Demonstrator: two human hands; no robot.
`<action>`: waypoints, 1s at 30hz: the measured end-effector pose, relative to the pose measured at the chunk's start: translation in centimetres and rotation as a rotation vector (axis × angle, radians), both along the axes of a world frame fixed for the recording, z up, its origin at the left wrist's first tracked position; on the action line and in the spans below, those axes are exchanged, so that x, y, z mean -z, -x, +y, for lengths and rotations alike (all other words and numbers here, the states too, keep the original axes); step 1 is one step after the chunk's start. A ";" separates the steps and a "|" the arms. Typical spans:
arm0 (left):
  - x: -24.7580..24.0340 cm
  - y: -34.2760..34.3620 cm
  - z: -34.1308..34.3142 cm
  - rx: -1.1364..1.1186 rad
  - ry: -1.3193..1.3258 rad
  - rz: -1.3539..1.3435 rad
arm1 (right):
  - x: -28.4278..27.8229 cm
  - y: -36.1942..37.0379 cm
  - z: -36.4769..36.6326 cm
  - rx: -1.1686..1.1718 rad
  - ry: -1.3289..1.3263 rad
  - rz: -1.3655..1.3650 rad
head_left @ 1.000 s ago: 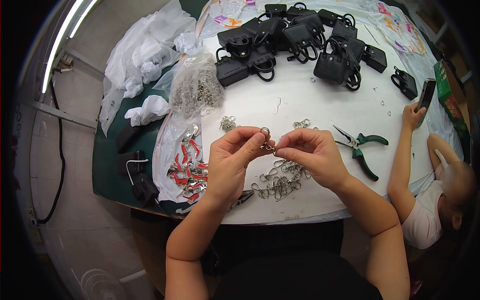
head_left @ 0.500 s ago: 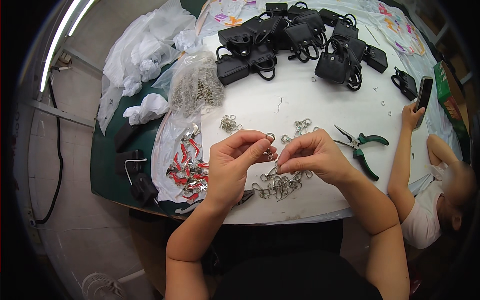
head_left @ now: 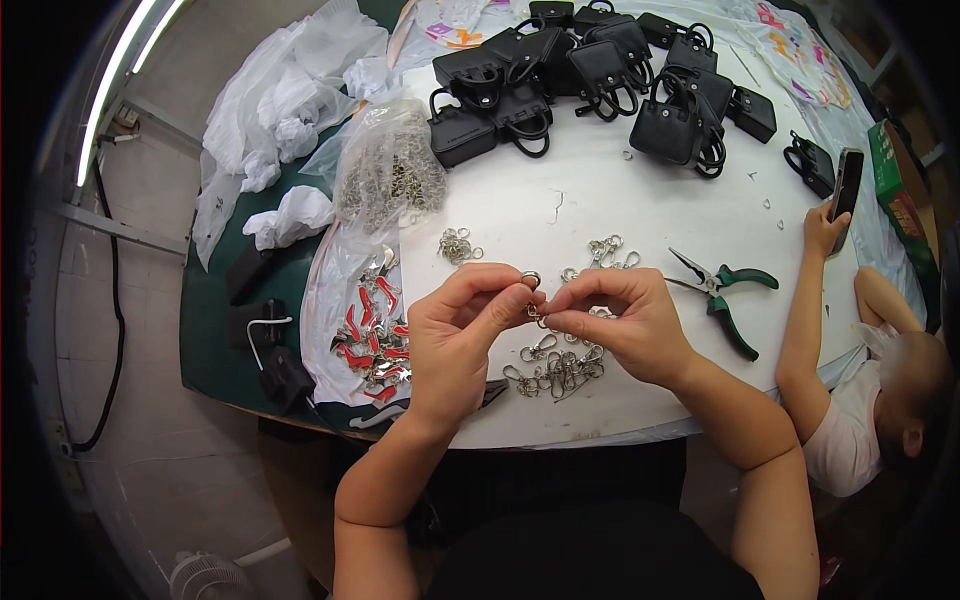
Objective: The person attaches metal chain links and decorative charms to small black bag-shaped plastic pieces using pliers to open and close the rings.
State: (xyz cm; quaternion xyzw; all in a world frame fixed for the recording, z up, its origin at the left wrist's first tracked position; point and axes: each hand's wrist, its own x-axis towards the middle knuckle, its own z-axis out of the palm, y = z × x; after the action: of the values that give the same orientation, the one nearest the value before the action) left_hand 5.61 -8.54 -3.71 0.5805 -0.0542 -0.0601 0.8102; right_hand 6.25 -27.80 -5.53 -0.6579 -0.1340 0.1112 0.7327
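My left hand (head_left: 450, 335) is closed in a pinch on a silver key ring (head_left: 531, 278) with a short metal chain hanging from it. Fingertips of my right hand (head_left: 625, 320) meet the lower end of that chain (head_left: 533, 312), partly hiding what they grip. Below the hands lies a pile of silver swivel clasps (head_left: 568, 372), with more clasps (head_left: 606, 250) beyond my right fingers. A small heap of key rings (head_left: 457, 245) sits past my left hand. Red high-heel shoe charms (head_left: 370, 345) are spread to the left.
Green-handled pliers (head_left: 722, 295) lie right of my hands; another tool (head_left: 492, 392) is half hidden by my left wrist. A plastic bag of metal rings (head_left: 392, 185) and several small black handbags (head_left: 665, 130) stand farther back. At right another person's hand (head_left: 824, 230) holds a phone (head_left: 848, 195).
My right hand has moved left and slightly up, bringing its fingertips against the chain under the key ring. The left hand has shifted slightly left, still pinching the ring.
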 end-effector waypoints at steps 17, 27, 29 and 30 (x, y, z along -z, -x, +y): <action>3.0 -17.9 -1.4 -0.169 -1.412 -0.896 | -0.9 -1.0 -1.4 0.182 -0.144 -0.146; -3.7 -7.6 -1.4 0.257 0.046 0.221 | -1.3 -0.7 -2.8 0.164 -0.458 0.113; -2.8 -4.4 -0.4 0.323 0.148 0.194 | -1.4 0.1 -2.3 0.098 -0.448 0.098; -2.7 -3.0 -0.3 0.296 0.218 0.232 | -2.0 0.4 -1.6 0.100 -0.451 0.149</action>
State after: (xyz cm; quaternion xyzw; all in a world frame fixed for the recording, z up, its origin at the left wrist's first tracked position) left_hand 8.59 -8.85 -1.01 0.4644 -0.0513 -0.2385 0.8514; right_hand 5.80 -29.45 -3.57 -0.4733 -0.0683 0.0902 0.8736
